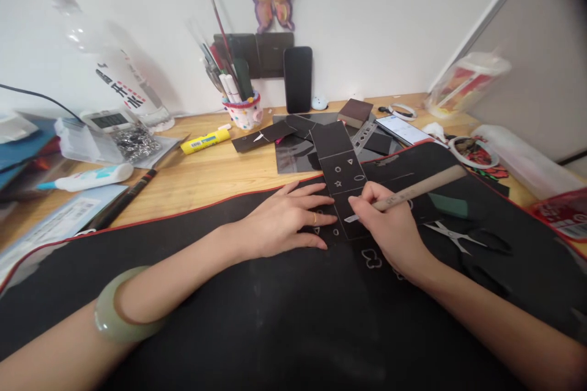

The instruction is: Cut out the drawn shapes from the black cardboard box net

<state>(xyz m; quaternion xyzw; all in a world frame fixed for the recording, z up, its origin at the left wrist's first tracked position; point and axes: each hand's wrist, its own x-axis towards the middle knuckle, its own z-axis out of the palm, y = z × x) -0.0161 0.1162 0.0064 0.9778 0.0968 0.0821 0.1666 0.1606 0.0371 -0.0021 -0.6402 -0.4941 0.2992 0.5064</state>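
Note:
A long strip of black card [338, 143] lies on the black mat [257, 324], marked in white lines into squares with small shapes such as a star, triangle and ovals. My left hand [287, 220] rests flat, fingers spread, its fingertips at the strip's left edge. In my right hand [389, 226] is a craft knife [422, 188] with a thick beige handle, gripped like a pen. Its pale blade points left over a lower square of the strip. Whether the tip touches the card I cannot tell. White butterfly-like outlines [371, 258] show just below.
Scissors [452, 235] lie open right of my right hand, near a green piece [449, 205]. Behind stand a decorated pen cup [243, 111], a black phone [298, 79] and a clear bottle [114, 73]. A yellow glue stick [205, 142] and white tube [94, 177] lie left.

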